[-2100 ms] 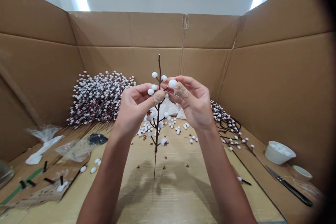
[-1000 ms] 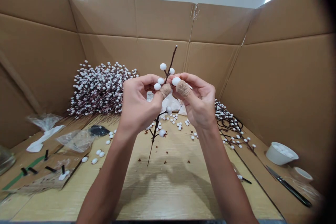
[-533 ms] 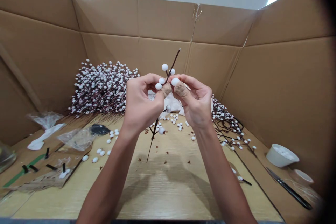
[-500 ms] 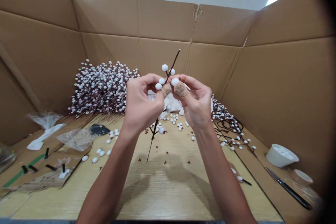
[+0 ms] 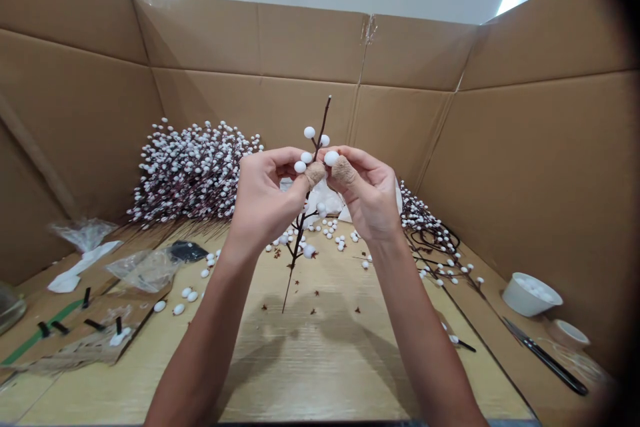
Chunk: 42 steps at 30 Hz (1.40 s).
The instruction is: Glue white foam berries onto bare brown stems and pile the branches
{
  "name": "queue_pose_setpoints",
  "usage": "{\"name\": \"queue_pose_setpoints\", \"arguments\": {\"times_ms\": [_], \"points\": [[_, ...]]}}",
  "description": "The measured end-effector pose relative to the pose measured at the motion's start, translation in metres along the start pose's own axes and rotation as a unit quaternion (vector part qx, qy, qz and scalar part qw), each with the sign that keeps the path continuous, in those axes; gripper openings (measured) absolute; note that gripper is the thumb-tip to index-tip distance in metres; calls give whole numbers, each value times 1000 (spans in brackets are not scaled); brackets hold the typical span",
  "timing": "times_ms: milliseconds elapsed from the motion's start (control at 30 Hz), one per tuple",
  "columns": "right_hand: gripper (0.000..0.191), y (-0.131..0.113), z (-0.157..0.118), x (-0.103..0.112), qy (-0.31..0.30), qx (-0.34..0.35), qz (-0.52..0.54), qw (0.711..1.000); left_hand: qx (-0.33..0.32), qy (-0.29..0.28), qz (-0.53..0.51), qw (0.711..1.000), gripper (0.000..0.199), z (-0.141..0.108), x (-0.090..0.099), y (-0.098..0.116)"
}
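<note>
Raised over the table, my left hand (image 5: 273, 193) pinches a dark brown artificial berry stem (image 5: 299, 240) between thumb and fingers. The stem stands nearly upright, its thin lower end pointing down, with white berries on short side twigs. My right hand (image 5: 373, 193) is closed on a white berry (image 5: 331, 158) right beside the stem; whether this berry is joined to a twig is hidden by the fingers. Both thumbs wear tan wraps. Below, loose white berries (image 5: 330, 230) and small brown star-shaped bits (image 5: 317, 293) lie scattered on the table (image 5: 300, 360).
A big heap of white-berry stems (image 5: 195, 170) lies back left, a smaller bunch (image 5: 425, 213) back right. On the right are a white bowl of berries (image 5: 520, 293), a tape roll (image 5: 570, 333) and a black-handled knife (image 5: 550, 360). Plastic bags (image 5: 145, 270) lie left; cardboard walls surround the table.
The stem has turned a little more upright, its top swinging left. Both hands keep their pinch and stay almost in place; the whole view has shifted slightly.
</note>
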State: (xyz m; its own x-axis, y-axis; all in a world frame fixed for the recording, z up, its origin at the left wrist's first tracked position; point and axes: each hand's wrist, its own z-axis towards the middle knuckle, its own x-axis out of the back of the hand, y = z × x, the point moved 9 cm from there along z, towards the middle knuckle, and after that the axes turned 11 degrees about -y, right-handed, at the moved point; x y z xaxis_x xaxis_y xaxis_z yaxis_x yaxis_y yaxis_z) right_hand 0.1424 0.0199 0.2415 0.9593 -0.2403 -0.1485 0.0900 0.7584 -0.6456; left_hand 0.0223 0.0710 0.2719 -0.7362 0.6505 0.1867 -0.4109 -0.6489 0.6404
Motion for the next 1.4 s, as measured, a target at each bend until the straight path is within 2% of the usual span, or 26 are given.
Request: {"name": "queue_pose_setpoints", "arguments": {"times_ms": [200, 367, 533, 600, 767, 1033, 1133, 1233, 1333, 1400], "points": [[21, 1, 2, 0, -4, 0, 17, 1000, 34, -52, -18, 998, 14, 1, 0, -8], [20, 2, 2, 3, 12, -13, 6, 1000, 41, -84, -15, 995, 18, 0, 8, -3], [21, 0, 1, 2, 5, 1, 3, 1000, 43, -120, -6, 992, 37, -2, 21, 4], [19, 0, 0, -4, -14, 7, -1, 1000, 37, -97, -20, 994, 39, -1, 27, 3], [18, 1, -3, -17, -34, 8, -31, 999, 2, -8, -43, 999, 19, 3, 35, -3], [16, 0, -7, -29, -50, 17, -41, 998, -21, 19, -40, 999, 11, 4, 36, -1], [17, -1, -10, -29, -25, 6, -78, 997, -12, 30, -45, 998, 9, 4, 39, -3], [26, -3, -13, -27, -2, -21, -133, 991, -15, 52, -65, 996, 7, 3, 50, -3], [30, 14, -10, -28, -23, -60, -129, 990, -32, 69, -78, 994, 6, 0, 69, 1], [31, 47, -10, -35, -63, -105, -118, 985, -45, 67, -83, 993, 11, -2, 82, 6]]}}
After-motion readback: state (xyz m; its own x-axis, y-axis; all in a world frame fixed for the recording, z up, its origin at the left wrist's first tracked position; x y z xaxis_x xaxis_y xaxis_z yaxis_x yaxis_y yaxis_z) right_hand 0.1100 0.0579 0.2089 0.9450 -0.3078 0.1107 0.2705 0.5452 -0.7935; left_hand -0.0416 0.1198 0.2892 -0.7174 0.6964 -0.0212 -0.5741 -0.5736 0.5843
